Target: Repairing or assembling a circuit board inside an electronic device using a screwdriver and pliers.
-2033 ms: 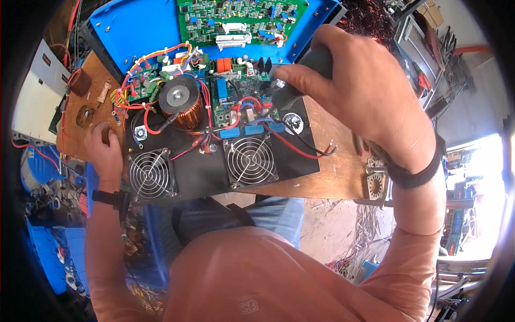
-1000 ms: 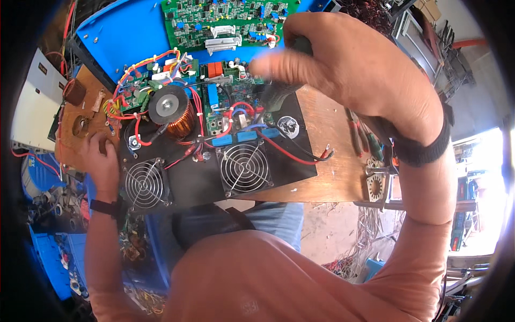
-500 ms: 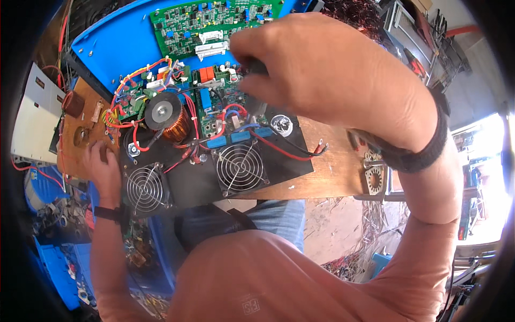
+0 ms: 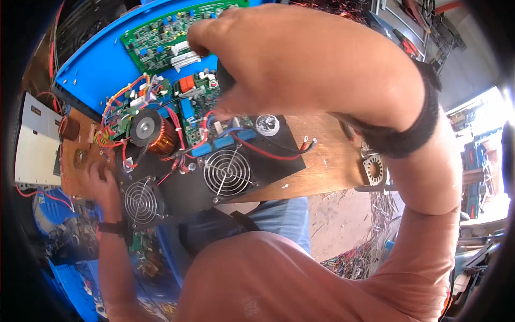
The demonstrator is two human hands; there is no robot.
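A black metal chassis [image 4: 182,198] lies on the wooden bench, carrying two round wire fan guards and a copper-wound toroid coil [image 4: 163,138]. Behind the coil is a green circuit board [image 4: 194,129] with blue and red components. A second green circuit board [image 4: 155,45] leans on the blue panel at the back. My right hand [image 4: 279,61] is above the boards, fingers and thumb curled around something dark that I cannot make out. My left hand [image 4: 103,185] rests on the bench left of the chassis, slightly blurred, fingers loosely bent and apart, with nothing visible in it.
A blue panel [image 4: 91,80] stands behind the boards. Red and black leads [image 4: 284,155] stick out over the bench at the right, near a slotted metal core [image 4: 374,169]. A white case [image 4: 37,142] stands at the left. Scrap wires [image 4: 354,263] litter the floor.
The whole view has shifted, with the chassis and boards now further left in it. My right hand has moved left with them, over the boards. My left hand stays beside the chassis.
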